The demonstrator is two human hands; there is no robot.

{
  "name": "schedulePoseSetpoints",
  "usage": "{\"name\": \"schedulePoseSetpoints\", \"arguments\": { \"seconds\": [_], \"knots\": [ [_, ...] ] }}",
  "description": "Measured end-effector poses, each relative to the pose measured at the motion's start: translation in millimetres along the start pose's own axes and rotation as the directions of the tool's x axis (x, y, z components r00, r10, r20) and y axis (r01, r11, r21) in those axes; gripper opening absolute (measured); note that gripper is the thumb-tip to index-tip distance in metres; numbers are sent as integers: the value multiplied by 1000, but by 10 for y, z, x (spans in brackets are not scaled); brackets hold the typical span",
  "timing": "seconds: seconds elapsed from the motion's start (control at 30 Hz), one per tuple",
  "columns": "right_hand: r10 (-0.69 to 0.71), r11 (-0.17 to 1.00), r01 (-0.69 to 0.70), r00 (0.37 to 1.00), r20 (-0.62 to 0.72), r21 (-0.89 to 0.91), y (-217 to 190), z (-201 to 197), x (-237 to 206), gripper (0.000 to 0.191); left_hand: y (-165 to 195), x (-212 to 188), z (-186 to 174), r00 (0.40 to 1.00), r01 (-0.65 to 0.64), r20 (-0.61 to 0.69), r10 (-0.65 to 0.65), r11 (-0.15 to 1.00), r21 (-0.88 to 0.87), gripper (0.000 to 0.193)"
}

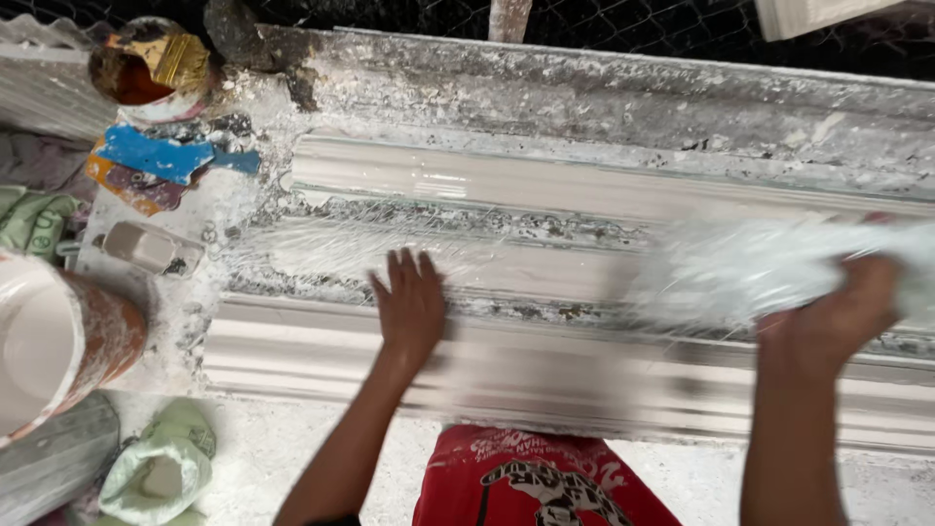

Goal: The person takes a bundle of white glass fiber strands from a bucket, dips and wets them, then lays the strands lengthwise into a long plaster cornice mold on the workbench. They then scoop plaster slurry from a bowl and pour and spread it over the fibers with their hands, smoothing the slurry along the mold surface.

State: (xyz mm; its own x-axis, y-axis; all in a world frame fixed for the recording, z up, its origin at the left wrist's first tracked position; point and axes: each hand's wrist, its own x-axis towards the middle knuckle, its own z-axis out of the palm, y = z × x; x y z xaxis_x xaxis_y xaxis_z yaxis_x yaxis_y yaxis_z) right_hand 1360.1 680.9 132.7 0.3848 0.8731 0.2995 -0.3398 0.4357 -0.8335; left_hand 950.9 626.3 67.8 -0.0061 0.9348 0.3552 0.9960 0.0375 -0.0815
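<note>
Head view: left hand (409, 304) lies flat at centre frame, fingers spread wide, palm pressed on a thin layer of white fibre (390, 248) spread over the long white plaster moulding (545, 185) that runs across the frame. Right hand (840, 317), at the right edge, is closed around a bundle of white fibre (740, 273) — blurred — held just above the moulding. Upper left: a tin with a brush (156, 63). Far left: an orange-stained bucket (58, 341).

Pale green sack (161, 468) bottom left; another (34, 222) at left edge.
</note>
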Motion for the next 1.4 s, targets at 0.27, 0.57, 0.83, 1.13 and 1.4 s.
{"name": "schedulePoseSetpoints", "arguments": {
  "seconds": [0.27,0.57,0.83,1.13,1.4],
  "knots": [
    [253,967,-235,928,-273,96,243,733,-481,27,1005,-220,-442,918,302,365,159,318,-899,26],
    [-56,993,33,979,-198,-117,-498,-216,364,24,629,127,228,898,73,422,124,904,-421,57],
    [166,970,-191,972,-167,-150,246,306,-295,18,1492,-45,-253,920,261,299,253,173,-950,28],
    [38,995,-40,999,18,94,-743,-994,954,22,1168,215,332,950,32,293,108,899,-437,30],
    [467,872,-483,870,-159,-76,-391,-959,567,30,3120,-19,-774,978,166,122,-167,287,-943,41]
  ]
}}
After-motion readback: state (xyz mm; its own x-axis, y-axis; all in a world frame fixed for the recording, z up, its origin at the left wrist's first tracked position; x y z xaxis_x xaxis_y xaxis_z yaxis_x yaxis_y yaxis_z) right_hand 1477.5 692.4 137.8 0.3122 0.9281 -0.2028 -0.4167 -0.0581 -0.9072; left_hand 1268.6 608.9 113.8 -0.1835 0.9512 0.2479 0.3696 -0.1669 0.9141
